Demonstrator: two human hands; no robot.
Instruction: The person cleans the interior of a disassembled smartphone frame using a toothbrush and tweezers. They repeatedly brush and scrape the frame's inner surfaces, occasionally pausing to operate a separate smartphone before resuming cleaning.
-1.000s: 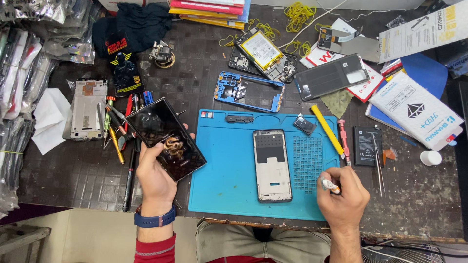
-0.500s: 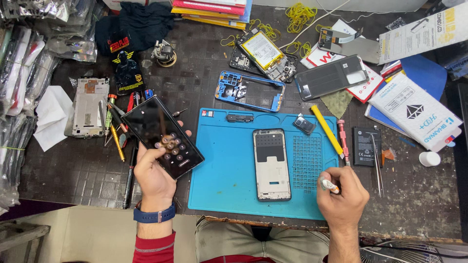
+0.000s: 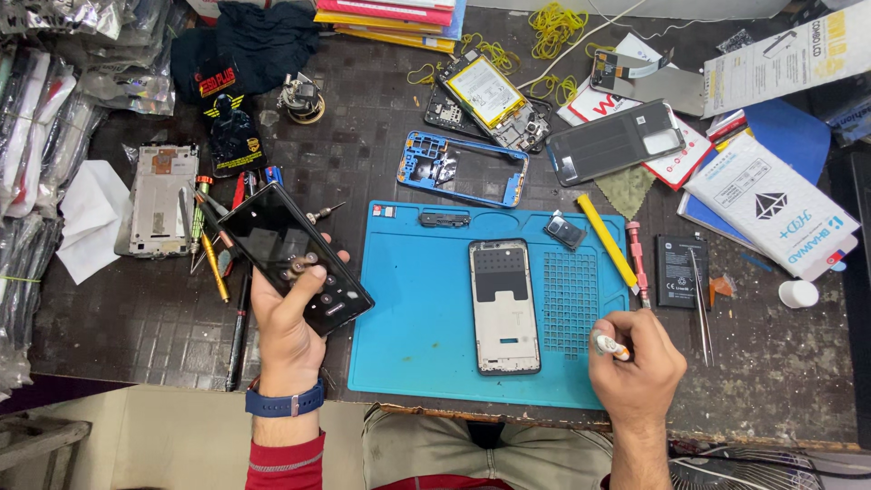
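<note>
My left hand (image 3: 288, 313) grips a black phone back panel (image 3: 272, 240) tilted over the left edge of the blue work mat (image 3: 417, 308). My right hand (image 3: 635, 363) rests at the mat's lower right corner, shut on a small white tube with an orange band (image 3: 610, 344). Between the hands a phone frame (image 3: 504, 304) lies flat on the mat, its inner side up.
Screwdrivers (image 3: 210, 240) and a grey phone chassis (image 3: 159, 200) lie left of the panel. A blue mid-frame (image 3: 463, 168), an opened phone with battery (image 3: 490, 95), a grey back cover (image 3: 617, 141), a yellow pry tool (image 3: 606, 240), tweezers (image 3: 699, 304), a small battery (image 3: 679, 270) and boxes (image 3: 771, 204) sit beyond.
My left hand has turned and shifted the black panel slightly, with the fingers regripping its lower end. The right hand stays put with the tube.
</note>
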